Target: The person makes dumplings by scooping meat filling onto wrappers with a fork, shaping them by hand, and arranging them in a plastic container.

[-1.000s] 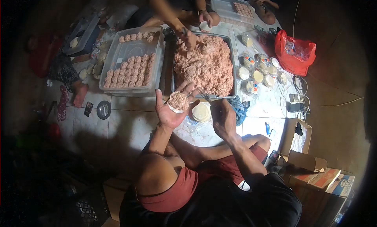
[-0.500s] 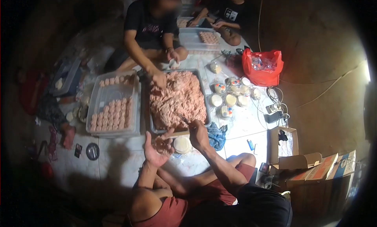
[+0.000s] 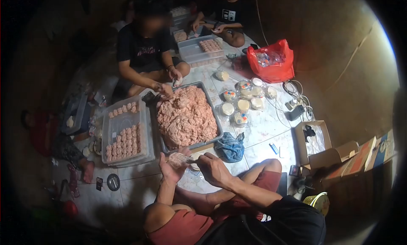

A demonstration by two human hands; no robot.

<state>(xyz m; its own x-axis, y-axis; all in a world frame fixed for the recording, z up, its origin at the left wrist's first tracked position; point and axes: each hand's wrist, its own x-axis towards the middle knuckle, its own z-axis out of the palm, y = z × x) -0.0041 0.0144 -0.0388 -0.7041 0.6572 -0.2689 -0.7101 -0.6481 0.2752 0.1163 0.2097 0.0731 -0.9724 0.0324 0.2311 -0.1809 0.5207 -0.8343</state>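
Note:
My left hand (image 3: 170,170) is palm up and cupped under a thin round dumpling wrapper (image 3: 177,160). In my right hand (image 3: 215,170) is a fork (image 3: 192,161), its tip at the wrapper; how much filling lies there is hard to make out. Just beyond both hands stands a large tray (image 3: 221,132) heaped with pink minced meat (image 3: 186,118). A stack of pale round wrappers is partly hidden behind my right hand and the fork.
Left of the meat, a plastic container (image 3: 111,132) holds rows of shaped dumplings (image 3: 126,143). A blue cloth (image 3: 231,146), packs of wrappers (image 3: 243,105) and a red bag (image 3: 271,62) are on the right. Across the tray a co-worker's hand (image 3: 164,90) reaches to the meat; another person sits farther back.
My right hand has brought the fork from the meat down to the wrapper in my left hand. The view has shifted a little. The co-worker's hand has moved back toward the tray's far edge.

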